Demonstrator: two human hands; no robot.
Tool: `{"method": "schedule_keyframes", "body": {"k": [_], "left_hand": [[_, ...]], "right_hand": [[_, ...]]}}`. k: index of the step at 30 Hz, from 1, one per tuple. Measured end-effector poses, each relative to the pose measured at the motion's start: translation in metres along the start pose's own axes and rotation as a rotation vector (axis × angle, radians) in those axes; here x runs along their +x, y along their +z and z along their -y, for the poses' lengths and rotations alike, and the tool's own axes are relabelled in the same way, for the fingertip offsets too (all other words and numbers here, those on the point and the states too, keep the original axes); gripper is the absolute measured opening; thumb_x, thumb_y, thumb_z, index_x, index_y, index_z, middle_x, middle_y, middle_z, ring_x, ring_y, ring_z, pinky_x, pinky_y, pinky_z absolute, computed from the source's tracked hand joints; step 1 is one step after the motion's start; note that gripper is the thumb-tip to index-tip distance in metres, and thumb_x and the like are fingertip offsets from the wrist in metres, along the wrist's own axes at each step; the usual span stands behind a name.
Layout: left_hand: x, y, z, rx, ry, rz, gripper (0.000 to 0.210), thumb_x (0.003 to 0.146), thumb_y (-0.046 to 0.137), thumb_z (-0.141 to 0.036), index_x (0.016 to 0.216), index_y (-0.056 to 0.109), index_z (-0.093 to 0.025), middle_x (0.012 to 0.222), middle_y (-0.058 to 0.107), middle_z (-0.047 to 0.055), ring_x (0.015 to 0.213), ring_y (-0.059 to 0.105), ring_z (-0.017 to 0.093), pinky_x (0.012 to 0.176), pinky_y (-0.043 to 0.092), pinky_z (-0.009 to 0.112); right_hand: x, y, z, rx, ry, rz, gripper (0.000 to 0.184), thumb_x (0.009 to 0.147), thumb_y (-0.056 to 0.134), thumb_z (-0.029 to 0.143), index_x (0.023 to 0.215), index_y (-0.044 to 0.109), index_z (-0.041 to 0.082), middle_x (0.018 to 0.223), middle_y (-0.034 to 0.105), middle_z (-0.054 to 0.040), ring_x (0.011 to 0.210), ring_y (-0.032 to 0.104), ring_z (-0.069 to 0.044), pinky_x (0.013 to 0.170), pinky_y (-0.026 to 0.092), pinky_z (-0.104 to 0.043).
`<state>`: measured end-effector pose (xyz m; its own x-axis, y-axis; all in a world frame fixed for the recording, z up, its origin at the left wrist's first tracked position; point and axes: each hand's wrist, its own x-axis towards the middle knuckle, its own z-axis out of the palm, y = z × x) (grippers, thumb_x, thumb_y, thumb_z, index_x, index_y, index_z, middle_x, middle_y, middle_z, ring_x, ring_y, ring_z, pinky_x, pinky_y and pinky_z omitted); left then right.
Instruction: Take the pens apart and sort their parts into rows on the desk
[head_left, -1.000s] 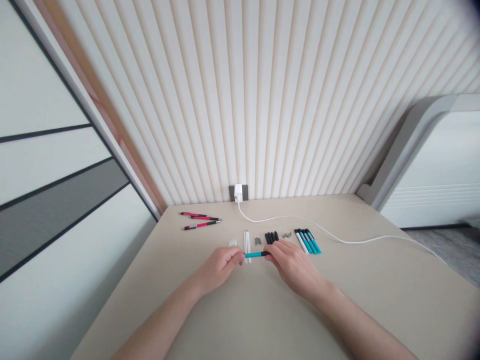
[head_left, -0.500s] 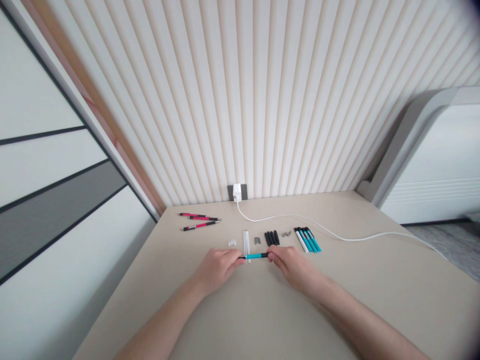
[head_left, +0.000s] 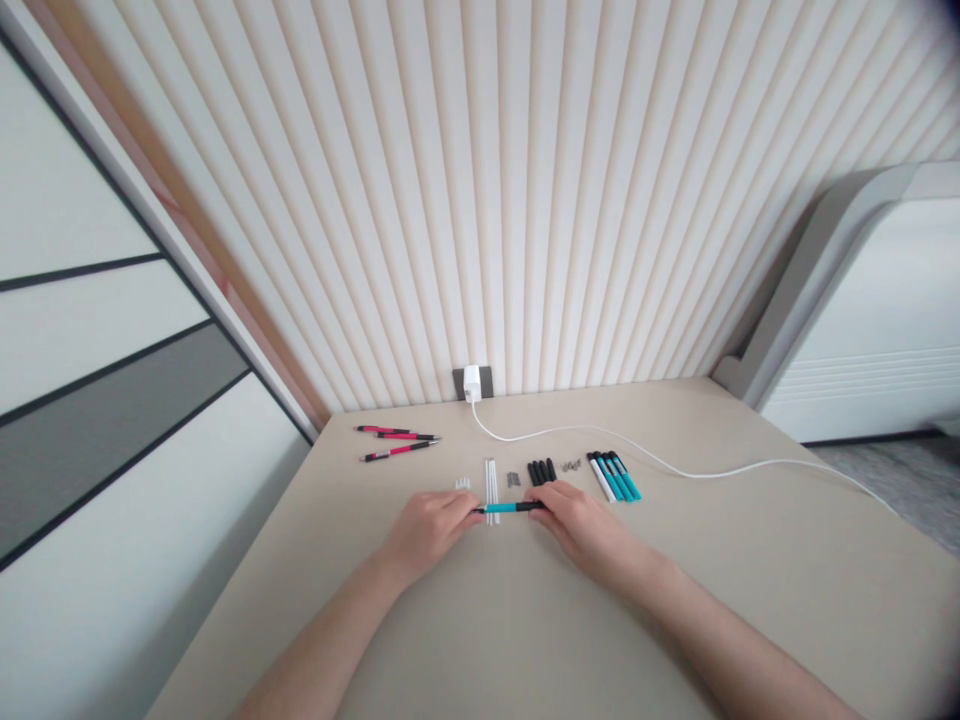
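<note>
Between my hands a blue-and-black pen (head_left: 501, 508) is held level, sideways above the table. My left hand (head_left: 431, 525) pinches its left end, and my right hand (head_left: 574, 515) grips the black right end; the fingers hide both tips. Just behind the pen lie white refill tubes (head_left: 491, 478), small white parts (head_left: 463, 484), and small grey springs or coils (head_left: 514, 479). Several black grip sleeves (head_left: 541, 470) lie close behind my right hand. Farther right are small metal parts (head_left: 571, 465) and a row of blue and white pen barrels (head_left: 613, 476).
Pink-and-black pens (head_left: 397, 452) lie at the back left of the beige table (head_left: 480, 620). A white charger (head_left: 472, 383) is plugged in at the ribbed wall, its white cable (head_left: 660, 465) crossing the table to the right. A white headboard-like panel (head_left: 870, 310) stands at right.
My right hand has shifted slightly left along the pen, and more of the pen's black part shows. The pen stays between both hands; the view has moved a little.
</note>
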<state>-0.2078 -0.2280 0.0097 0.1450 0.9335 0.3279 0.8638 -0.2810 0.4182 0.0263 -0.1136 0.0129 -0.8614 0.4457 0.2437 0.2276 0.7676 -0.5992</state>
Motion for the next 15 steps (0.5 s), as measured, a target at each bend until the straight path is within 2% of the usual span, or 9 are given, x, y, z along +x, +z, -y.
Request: {"method": "schedule_keyframes", "body": {"k": [3,5,7,9,11,15], "left_hand": [[-0.002,-0.005,0.006,0.333,0.243,-0.138,0.023,0.097,0.047,-0.033,0.092,0.063,-0.018,0.071,0.061,0.001,0.064,0.056,0.014,0.062,0.04,0.025],[-0.002,-0.007,0.008,0.418,0.315,-0.172,0.019,0.097,0.049,-0.029,0.09,0.063,-0.017,0.066,0.058,0.0,0.061,0.054,0.013,0.062,0.039,0.025],[-0.003,-0.007,0.006,0.4,0.316,-0.165,0.02,0.097,0.049,-0.029,0.09,0.063,-0.017,0.066,0.059,0.0,0.06,0.054,0.013,0.061,0.038,0.025],[-0.002,-0.003,0.003,0.274,0.231,-0.105,0.024,0.098,0.045,-0.033,0.09,0.062,-0.017,0.069,0.061,0.001,0.06,0.054,0.012,0.059,0.037,0.024],[-0.002,0.002,0.0,0.059,0.062,-0.007,0.033,0.099,0.04,-0.038,0.087,0.061,-0.017,0.066,0.059,0.0,0.057,0.052,0.011,0.057,0.035,0.023],[-0.002,0.006,-0.004,-0.448,-0.345,0.25,0.049,0.099,0.03,-0.052,0.077,0.057,-0.016,0.048,0.035,-0.007,0.043,0.034,0.008,0.047,0.028,0.02]], "right_hand": [[0.0,0.005,-0.003,0.325,0.167,0.156,0.042,0.102,0.027,0.038,0.095,0.063,0.017,0.07,0.059,-0.0008,0.061,0.052,-0.013,0.059,0.042,-0.024],[0.0,0.006,-0.004,0.46,0.229,0.226,0.046,0.102,0.023,0.04,0.095,0.063,0.017,0.062,0.055,0.0016,0.053,0.047,-0.011,0.052,0.038,-0.022],[-0.001,0.005,-0.005,0.434,0.235,0.205,0.041,0.102,0.027,0.036,0.092,0.062,0.018,0.059,0.054,0.0027,0.052,0.046,-0.011,0.052,0.037,-0.021],[0.0,0.004,-0.006,0.275,0.21,0.116,0.034,0.1,0.034,0.03,0.084,0.061,0.018,0.058,0.054,0.0026,0.053,0.047,-0.011,0.055,0.036,-0.022],[0.0,0.003,-0.008,0.108,0.162,0.016,0.029,0.098,0.038,0.025,0.082,0.061,0.019,0.064,0.058,0.0005,0.058,0.051,-0.012,0.059,0.037,-0.023],[-0.001,-0.001,-0.009,-0.066,-0.054,-0.053,0.025,0.099,0.04,0.022,0.097,0.065,0.019,0.085,0.065,-0.0073,0.081,0.058,-0.018,0.073,0.042,-0.028]]}}
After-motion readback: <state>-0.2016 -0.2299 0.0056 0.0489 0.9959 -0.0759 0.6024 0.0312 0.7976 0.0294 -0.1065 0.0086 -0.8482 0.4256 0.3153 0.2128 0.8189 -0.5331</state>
